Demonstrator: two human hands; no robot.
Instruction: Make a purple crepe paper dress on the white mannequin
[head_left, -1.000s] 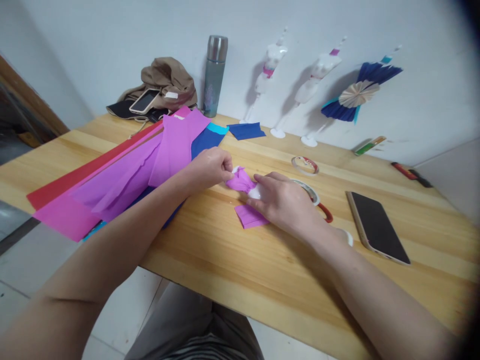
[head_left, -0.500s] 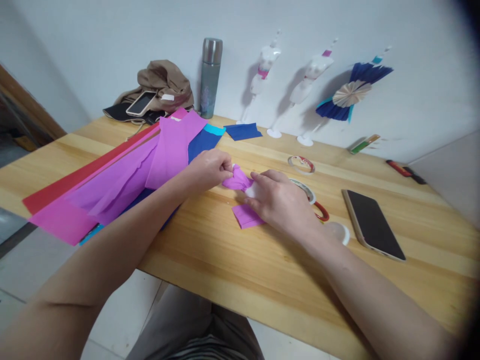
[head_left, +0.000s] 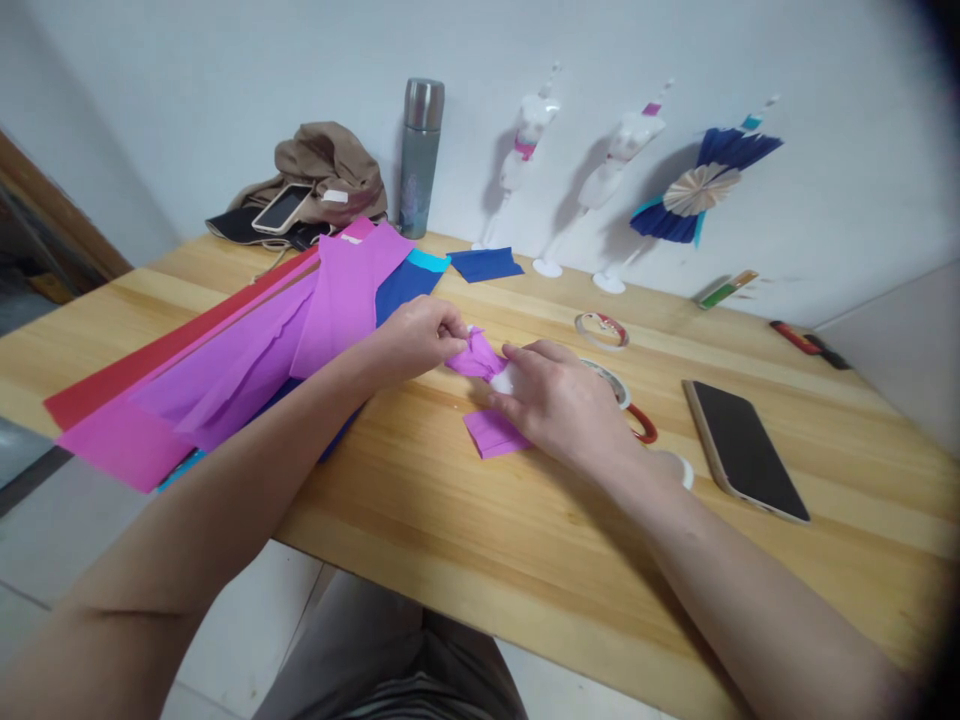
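My left hand is closed in a pinch at the left end of a purple piece of crepe paper. The paper is wrapped and crumpled around a small white mannequin, of which only a little shows. Around the mannequin's other end curl the fingers of my right hand, hiding most of it. Just below lies a folded purple paper strip on the wooden table, its right end partly hidden by the right hand.
Coloured crepe sheets are heaped at left. Behind stand a thermos, two white mannequins and one dressed in blue paper. A blue paper piece, tape rolls, a phone and a cutter lie about.
Almost nothing differs. The purple paper between my hands has shifted very slightly, and both hands keep their hold.
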